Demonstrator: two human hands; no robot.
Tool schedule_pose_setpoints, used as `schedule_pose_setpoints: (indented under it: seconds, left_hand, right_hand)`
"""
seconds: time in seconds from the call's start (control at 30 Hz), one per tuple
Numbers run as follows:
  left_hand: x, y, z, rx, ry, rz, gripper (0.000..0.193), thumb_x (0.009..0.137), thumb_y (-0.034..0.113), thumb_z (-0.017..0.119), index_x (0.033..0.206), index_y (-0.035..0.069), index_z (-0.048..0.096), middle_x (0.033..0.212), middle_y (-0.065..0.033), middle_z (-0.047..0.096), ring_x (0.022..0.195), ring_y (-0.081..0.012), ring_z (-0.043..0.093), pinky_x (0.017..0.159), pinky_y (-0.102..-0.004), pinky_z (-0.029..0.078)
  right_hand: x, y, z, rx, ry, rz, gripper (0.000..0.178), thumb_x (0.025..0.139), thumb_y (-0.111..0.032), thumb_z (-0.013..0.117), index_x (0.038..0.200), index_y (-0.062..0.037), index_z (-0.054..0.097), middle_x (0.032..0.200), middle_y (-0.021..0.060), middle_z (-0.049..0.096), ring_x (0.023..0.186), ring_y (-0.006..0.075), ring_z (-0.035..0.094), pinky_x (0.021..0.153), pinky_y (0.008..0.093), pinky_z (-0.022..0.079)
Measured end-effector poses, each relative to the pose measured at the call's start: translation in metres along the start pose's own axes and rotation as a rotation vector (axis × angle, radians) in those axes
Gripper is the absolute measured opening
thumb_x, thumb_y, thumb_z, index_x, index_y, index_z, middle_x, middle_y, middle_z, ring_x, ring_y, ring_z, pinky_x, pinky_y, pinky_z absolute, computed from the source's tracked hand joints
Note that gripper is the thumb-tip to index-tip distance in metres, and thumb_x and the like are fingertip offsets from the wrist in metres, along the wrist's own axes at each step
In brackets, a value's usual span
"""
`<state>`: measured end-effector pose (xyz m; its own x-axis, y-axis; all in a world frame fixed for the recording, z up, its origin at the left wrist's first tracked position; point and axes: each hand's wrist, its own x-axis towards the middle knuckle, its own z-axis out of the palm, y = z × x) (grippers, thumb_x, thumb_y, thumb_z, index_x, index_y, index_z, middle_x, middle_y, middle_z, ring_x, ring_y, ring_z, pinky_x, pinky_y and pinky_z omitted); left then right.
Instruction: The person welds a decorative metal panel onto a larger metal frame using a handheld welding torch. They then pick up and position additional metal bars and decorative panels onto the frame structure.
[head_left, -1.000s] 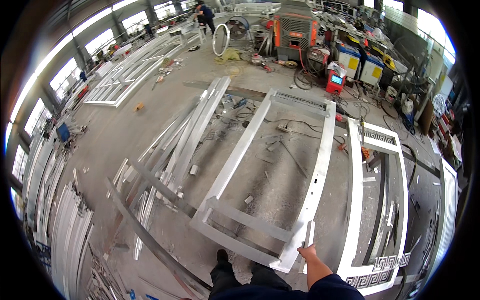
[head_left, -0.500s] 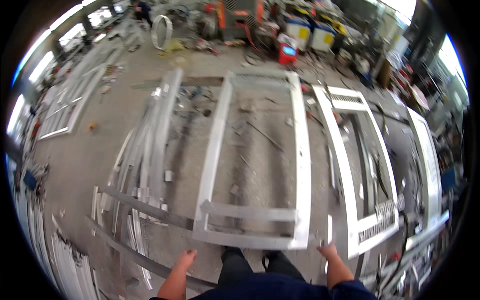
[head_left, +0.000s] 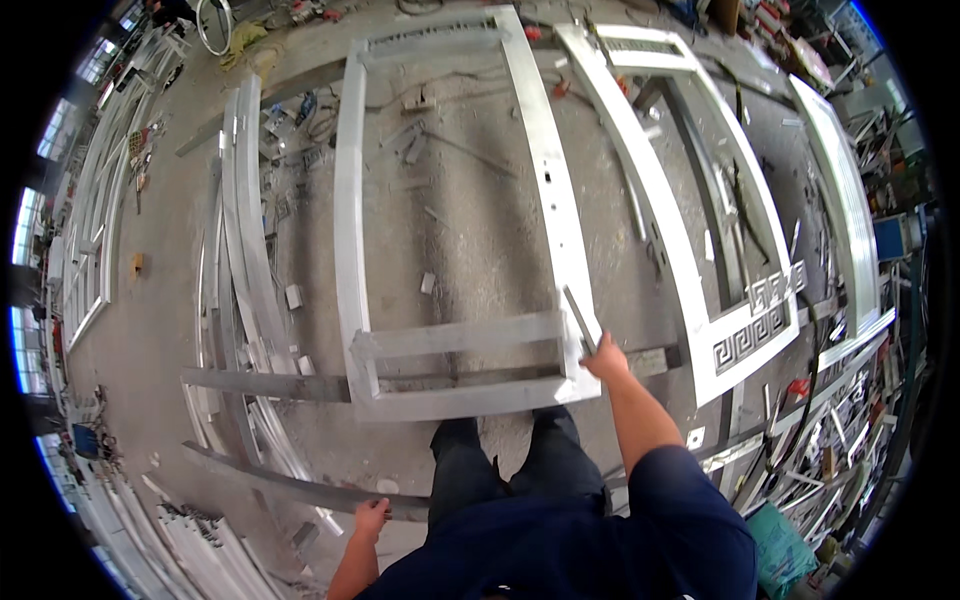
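Note:
My right hand [head_left: 606, 360] is closed around the lower end of a short, narrow grey metal strip [head_left: 580, 315]. That strip slants over the right side of a large silver metal door frame [head_left: 560, 215], close to its bottom corner. Near the frame's bottom runs a flat crossbar [head_left: 465, 333]. My left hand [head_left: 372, 518] hangs low at my left, its fingers loosely bent and apart, with nothing seen in them. It is nearest to a dark metal beam [head_left: 290, 488], and whether it touches the beam cannot be made out.
Right of the frame lies a second white frame [head_left: 665, 215] with a key-pattern grille [head_left: 750, 338]. A ribbed panel [head_left: 845, 190] stands farther right. Long metal profiles [head_left: 245, 230] are stacked at the left. A support beam [head_left: 265, 384] passes under the frame. Scrap [head_left: 815, 430] piles up at lower right.
My right hand has reached forward over the frame's lower right corner and now holds the metal strip. My left hand stays low at my side. The view has tipped down and shifted.

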<state>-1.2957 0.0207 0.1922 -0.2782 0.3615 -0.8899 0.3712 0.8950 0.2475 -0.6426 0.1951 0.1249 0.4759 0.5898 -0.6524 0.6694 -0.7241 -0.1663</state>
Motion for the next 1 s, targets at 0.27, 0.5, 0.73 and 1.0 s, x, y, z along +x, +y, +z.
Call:
schedule_pose_setpoints:
  seconds: [0.27, 0.5, 0.73, 1.0]
  left_hand:
    - [-0.108, -0.001, 0.083, 0.104, -0.043, -0.024, 0.043, 0.091, 0.032, 0.073, 0.113, -0.004, 0.067, 0.093, -0.0137, 0.073, 0.078, -0.0218, 0.071, 0.070, -0.0345, 0.054]
    - [-0.091, 0.062, 0.127, 0.468, -0.141, 0.089, 0.051, 0.092, 0.040, 0.070, 0.119, -0.003, 0.065, 0.105, -0.0192, 0.073, 0.095, -0.0280, 0.072, 0.085, -0.0379, 0.054]
    - [-0.018, 0.103, 0.140, 0.452, -0.148, 0.224, 0.053, 0.090, 0.043, 0.071, 0.121, 0.000, 0.066, 0.106, -0.0171, 0.074, 0.098, -0.0275, 0.071, 0.085, -0.0375, 0.054]
    - [0.017, 0.129, 0.138, 0.892, -0.303, 0.229, 0.045, 0.089, 0.048, 0.068, 0.099, 0.005, 0.072, 0.095, -0.0164, 0.074, 0.090, -0.0330, 0.070, 0.077, -0.0433, 0.054]
  right_hand:
    - [0.069, -0.036, 0.009, -0.065, 0.056, -0.163, 0.093, 0.073, -0.020, 0.087, 0.147, -0.0072, 0.032, 0.149, 0.0201, 0.038, 0.130, 0.0432, 0.049, 0.103, 0.0487, 0.050]
    - [0.069, -0.005, 0.017, 0.052, 0.339, -0.307, 0.089, 0.074, -0.026, 0.085, 0.146, -0.0050, 0.037, 0.147, 0.0200, 0.040, 0.137, 0.0400, 0.040, 0.113, 0.0521, 0.036]
    - [0.030, 0.017, 0.023, -0.027, 0.338, -0.394, 0.095, 0.073, -0.030, 0.085, 0.150, -0.0070, 0.034, 0.153, 0.0176, 0.036, 0.147, 0.0388, 0.027, 0.121, 0.0549, 0.019]
    - [-0.101, 0.078, 0.070, -0.118, -0.392, -0.418, 0.041, 0.086, -0.040, 0.071, 0.108, -0.0048, 0.068, 0.101, 0.0160, 0.070, 0.095, 0.0393, 0.066, 0.084, 0.0463, 0.053]
